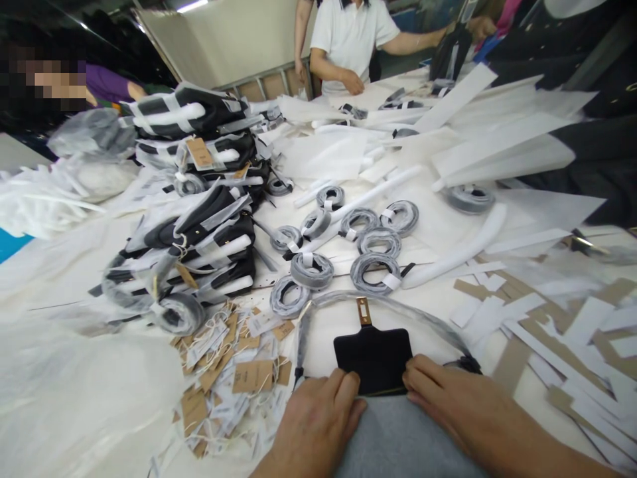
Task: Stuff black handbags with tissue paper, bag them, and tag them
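Observation:
A black flap [374, 358] with a gold metal clasp piece [363, 311] lies in front of me, joined to a bag with a grey covering [398, 441]. My left hand [318, 421] has its fingers closed on the bag's edge, at the left of the flap's base. On the right side, my right hand [445, 398] pinches the same edge beside the flap. A plastic-wrapped handle [388, 300] arches beyond the flap, with dark ends near both hands. The bag's lower body runs out of view between my forearms.
Paper tags [253, 376] pile at the left, with stacked black bags [199, 252] behind. Wrapped strap coils [375, 272] lie ahead. Card strips [552, 338] and white sheets [502, 153] cover the right. A person in a white shirt [343, 40] is across the table.

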`<state>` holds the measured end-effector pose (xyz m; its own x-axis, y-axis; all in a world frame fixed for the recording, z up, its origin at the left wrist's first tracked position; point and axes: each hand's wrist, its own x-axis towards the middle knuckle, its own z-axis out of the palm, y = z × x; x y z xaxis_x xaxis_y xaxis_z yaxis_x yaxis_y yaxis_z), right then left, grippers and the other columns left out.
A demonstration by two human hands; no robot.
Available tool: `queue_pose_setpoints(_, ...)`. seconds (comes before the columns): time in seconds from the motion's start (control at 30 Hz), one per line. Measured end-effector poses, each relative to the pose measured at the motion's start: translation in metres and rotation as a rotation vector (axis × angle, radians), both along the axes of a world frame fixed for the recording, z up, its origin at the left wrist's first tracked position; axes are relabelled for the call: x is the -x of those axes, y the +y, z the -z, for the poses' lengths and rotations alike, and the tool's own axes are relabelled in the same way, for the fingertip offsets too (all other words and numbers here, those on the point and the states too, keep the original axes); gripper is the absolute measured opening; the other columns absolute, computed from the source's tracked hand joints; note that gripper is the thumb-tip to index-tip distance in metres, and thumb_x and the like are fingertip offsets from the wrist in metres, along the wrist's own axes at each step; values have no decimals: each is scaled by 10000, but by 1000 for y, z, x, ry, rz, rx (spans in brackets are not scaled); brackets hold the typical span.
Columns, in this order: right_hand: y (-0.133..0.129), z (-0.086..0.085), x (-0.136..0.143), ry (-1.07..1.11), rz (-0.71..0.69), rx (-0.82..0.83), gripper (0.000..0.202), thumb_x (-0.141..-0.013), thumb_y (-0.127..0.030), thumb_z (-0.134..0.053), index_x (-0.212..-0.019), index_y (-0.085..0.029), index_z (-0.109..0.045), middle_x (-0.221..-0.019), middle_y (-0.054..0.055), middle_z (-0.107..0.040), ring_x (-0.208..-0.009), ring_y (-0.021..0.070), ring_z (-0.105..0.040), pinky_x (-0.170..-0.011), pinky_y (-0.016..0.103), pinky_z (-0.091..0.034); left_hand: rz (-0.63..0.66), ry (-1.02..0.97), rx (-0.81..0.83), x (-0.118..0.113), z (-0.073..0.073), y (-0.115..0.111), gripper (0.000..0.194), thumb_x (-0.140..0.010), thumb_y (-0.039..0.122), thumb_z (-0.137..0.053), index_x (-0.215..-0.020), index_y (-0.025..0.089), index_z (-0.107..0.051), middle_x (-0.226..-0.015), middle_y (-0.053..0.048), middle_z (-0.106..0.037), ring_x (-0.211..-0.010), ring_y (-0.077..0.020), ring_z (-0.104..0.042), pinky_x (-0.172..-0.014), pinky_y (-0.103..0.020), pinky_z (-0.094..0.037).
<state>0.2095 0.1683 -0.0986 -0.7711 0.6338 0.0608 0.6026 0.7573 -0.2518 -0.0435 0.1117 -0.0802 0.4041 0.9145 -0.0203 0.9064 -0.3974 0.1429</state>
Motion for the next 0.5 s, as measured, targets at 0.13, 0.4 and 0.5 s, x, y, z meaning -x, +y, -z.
queue_pose_setpoints(0.13,-3,-8,0,156,-25,-72,293,-966,-76,-391,-1055,-221,-630,-1079,45,-689,-966,226,-661,-899,407,-522,38,25,25,-6,-4,3,60,-937,235,-604,-984,241,-566,-889,22,-659,-734,-199,-643,-665,-347,-519)
queue_pose_setpoints(0.4,-33,2,-23,130,-88,-90,413,-983,-391,-550,-1338,-188,-600,-1290,90,-680,-1181,259,-612,-1035,442,-481,91,-131,-328,-19,-4,-22,432,-1056,180,-225,-1091,181,-656,-1084,-6,-734,-978,-152,-659,-1010,-342,-467)
queue_pose_setpoints(0.5,-46,0,-32,49,-75,-117,781,-869,-628,-625,-1500,-203,-446,-1484,101,-536,-1359,363,-463,-1093,603,-384,127,-102,-229,-11,-3,-38,426,-1038,438,-386,-1279,162,-603,-1270,-43,-691,-1181,-233,-625,-1029,-402,-494)
